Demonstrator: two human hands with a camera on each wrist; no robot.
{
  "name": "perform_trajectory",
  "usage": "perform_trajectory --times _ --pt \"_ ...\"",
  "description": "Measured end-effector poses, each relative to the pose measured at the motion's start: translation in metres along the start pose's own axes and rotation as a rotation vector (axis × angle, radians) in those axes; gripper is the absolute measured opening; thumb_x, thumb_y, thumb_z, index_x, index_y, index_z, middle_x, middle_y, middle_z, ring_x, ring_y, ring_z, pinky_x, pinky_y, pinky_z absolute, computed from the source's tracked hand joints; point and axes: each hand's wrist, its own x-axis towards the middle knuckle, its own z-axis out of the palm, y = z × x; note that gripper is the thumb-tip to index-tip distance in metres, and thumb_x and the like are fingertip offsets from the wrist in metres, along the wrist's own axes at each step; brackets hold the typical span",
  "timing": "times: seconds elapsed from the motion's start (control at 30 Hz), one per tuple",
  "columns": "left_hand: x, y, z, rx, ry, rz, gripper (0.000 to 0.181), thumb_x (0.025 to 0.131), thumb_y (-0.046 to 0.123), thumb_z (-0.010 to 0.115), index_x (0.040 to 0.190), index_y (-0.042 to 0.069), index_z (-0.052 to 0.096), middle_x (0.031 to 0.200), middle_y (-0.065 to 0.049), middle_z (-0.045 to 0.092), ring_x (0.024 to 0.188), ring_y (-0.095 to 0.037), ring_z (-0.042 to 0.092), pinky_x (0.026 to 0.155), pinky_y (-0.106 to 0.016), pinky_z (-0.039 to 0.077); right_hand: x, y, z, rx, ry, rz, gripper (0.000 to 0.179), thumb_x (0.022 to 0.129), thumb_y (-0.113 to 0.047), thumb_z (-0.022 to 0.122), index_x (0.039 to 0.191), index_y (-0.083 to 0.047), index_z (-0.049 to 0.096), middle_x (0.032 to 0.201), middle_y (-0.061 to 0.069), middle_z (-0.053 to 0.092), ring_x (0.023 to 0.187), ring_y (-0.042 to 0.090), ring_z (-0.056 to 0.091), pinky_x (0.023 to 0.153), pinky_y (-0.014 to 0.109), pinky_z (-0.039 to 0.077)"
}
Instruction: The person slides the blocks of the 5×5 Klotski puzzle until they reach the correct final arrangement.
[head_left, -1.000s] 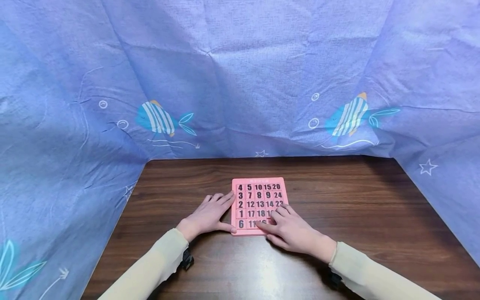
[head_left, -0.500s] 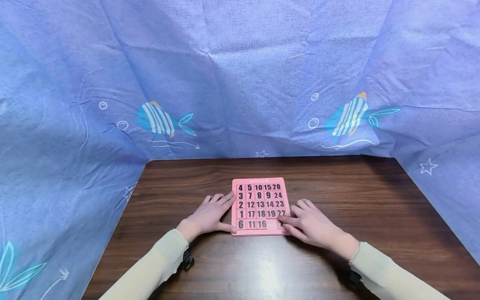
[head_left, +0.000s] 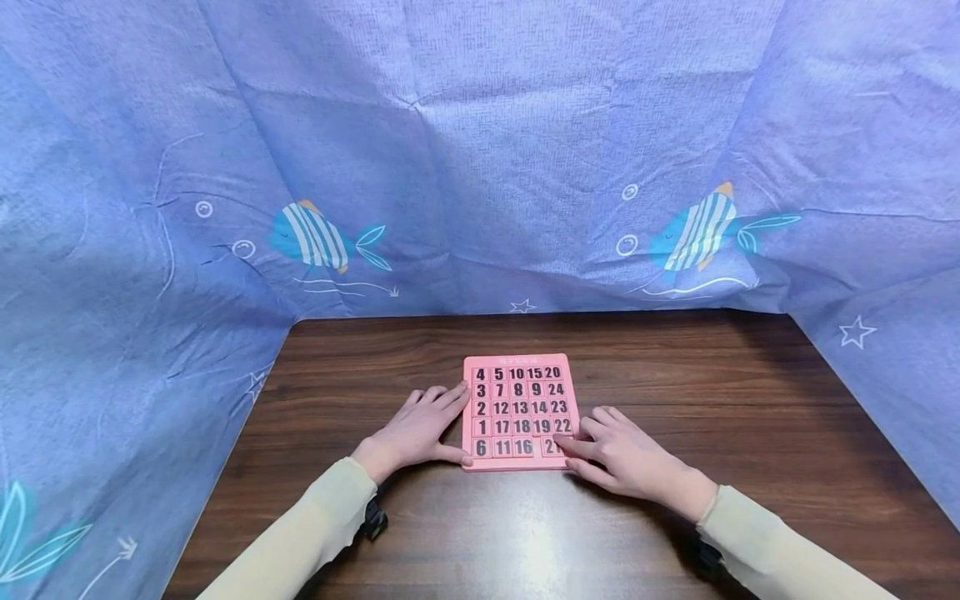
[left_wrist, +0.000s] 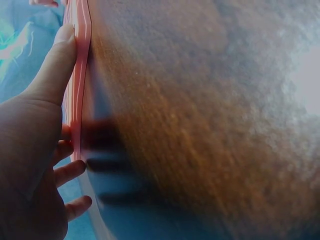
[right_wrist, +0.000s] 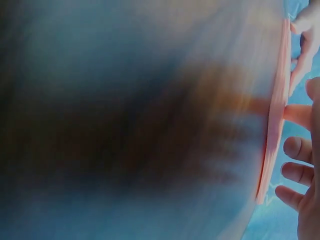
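A pink number slide puzzle (head_left: 517, 465) lies flat on the table, its tiles marked with black numbers. My left hand (head_left: 412, 429) rests against the puzzle's left edge, thumb at the near corner and fingers spread toward the far side. In the left wrist view the thumb (left_wrist: 60, 55) lies along the pink edge. The index fingertip of my right hand (head_left: 630, 457) touches the 21 tile (head_left: 550, 447) in the nearest row, covering its right part. A narrow gap shows between that tile and the 16 tile (head_left: 523, 447). The right thumb is at the puzzle's near right corner.
The dark wooden table (head_left: 675, 367) shines brightly in front of the puzzle. A blue cloth (head_left: 510, 167) printed with fish hangs behind the table and along both sides. Both wrists carry small black devices under pale sleeves (head_left: 300, 533).
My right hand first moved right, from the near row's middle to its right end, uncovering the 16 and 22 tiles. The 21 tile then slid left. The left hand stayed in place.
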Motion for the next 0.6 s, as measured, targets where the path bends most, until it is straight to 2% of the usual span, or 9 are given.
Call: perform_trajectory --times 0.2,0.5,0.6 --pt "0.0003 -0.0010 0.0010 0.008 0.001 0.005 0.110 0.083 0.072 0.071 0.165 0.010 0.031 0.171 -0.009 0.028 0.146 -0.036 0.038 0.113 -0.057 0.034 0.0068 -0.0067 0.0015 -0.032 -0.056 0.024 0.039 0.098 -0.038 0.068 0.132 -0.021 0.075 0.097 -0.005 0.061 0.090 0.018 0.053 0.087 0.040 0.044" --pt "0.0007 -0.0015 0.0009 0.011 0.000 0.005 0.111 0.083 0.073 0.071 0.165 0.010 0.031 0.171 -0.009 0.028 0.146 -0.035 0.039 0.113 -0.056 0.034 0.0044 0.0015 -0.0035 -0.057 -0.085 0.138 0.042 0.097 -0.037 0.070 0.132 -0.015 0.074 0.091 -0.003 0.055 0.084 0.019 0.047 0.081 0.039 0.041" --pt "0.0006 -0.0012 0.0003 0.010 0.000 0.007 0.110 0.083 0.072 0.071 0.165 0.010 0.031 0.171 -0.009 0.028 0.146 -0.035 0.039 0.112 -0.056 0.034 0.0023 0.0030 -0.0032 -0.056 -0.094 0.150 0.042 0.097 -0.036 0.070 0.132 -0.015 0.074 0.091 -0.003 0.056 0.084 0.020 0.047 0.079 0.038 0.041"
